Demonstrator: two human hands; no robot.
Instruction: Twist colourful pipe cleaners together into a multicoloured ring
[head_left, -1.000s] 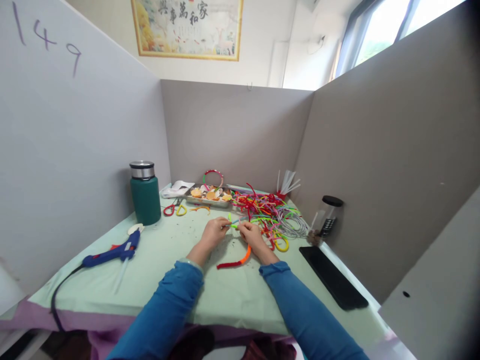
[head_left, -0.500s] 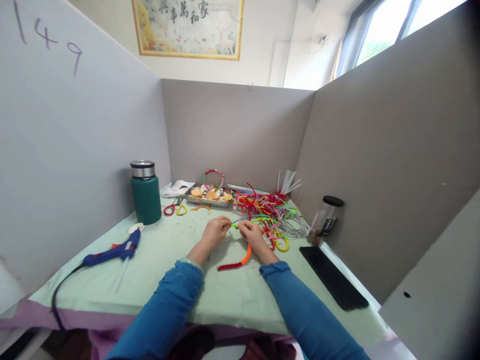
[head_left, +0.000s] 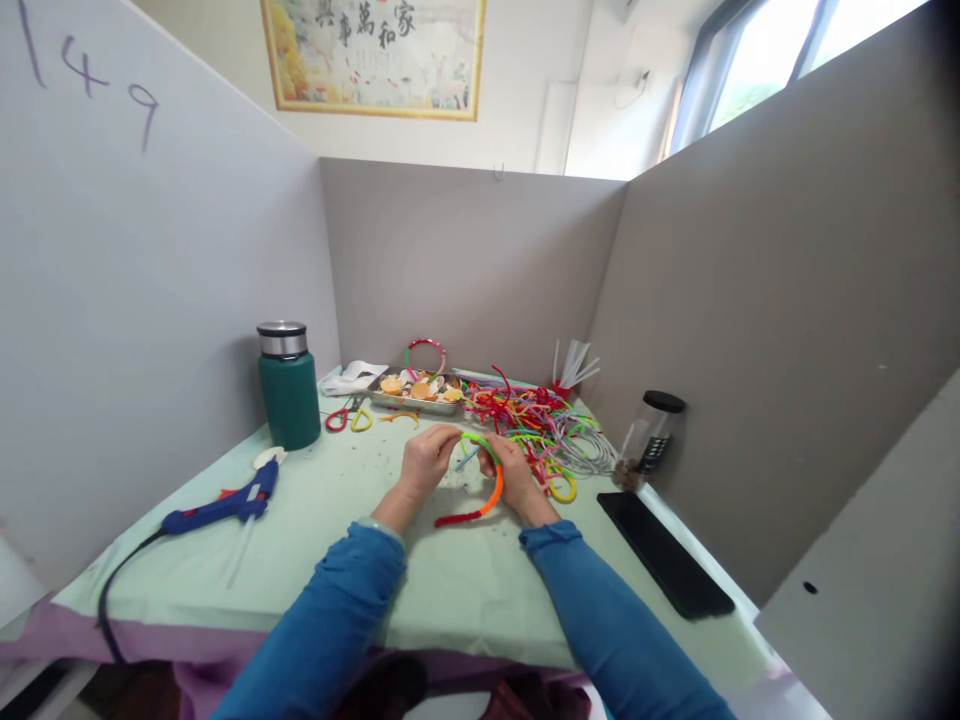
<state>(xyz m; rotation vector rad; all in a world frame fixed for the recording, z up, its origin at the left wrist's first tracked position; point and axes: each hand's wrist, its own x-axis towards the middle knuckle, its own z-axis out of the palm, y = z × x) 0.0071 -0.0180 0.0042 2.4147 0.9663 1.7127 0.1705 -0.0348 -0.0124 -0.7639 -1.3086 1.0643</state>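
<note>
Between my hands curves a fuzzy pipe-cleaner strip [head_left: 495, 489], dark red at its loose end, then orange, then bright green. The green end is pinched in the fingers of my left hand [head_left: 429, 460]. My right hand [head_left: 511, 473] grips the strip along its green stretch, with the orange and red part hanging below in an open arc. A thin pale-blue piece [head_left: 466, 459] shows between the hands; I cannot tell whether it belongs to the strip. Beyond my right hand lies a tangled heap of coloured pipe cleaners [head_left: 517, 405].
A metal tray [head_left: 420, 404] of round pieces stands at the back, with a wrapped ring [head_left: 426, 352] behind. To the left are scissors [head_left: 361, 420], a green bottle [head_left: 289, 400] and a blue glue gun [head_left: 225, 508]. On the right sit a black phone-like slab [head_left: 664, 555] and a clear jar [head_left: 651, 440].
More of the green stretch now shows, bowed upward between my hands. My right hand has turned slightly, and the red end has risen a little.
</note>
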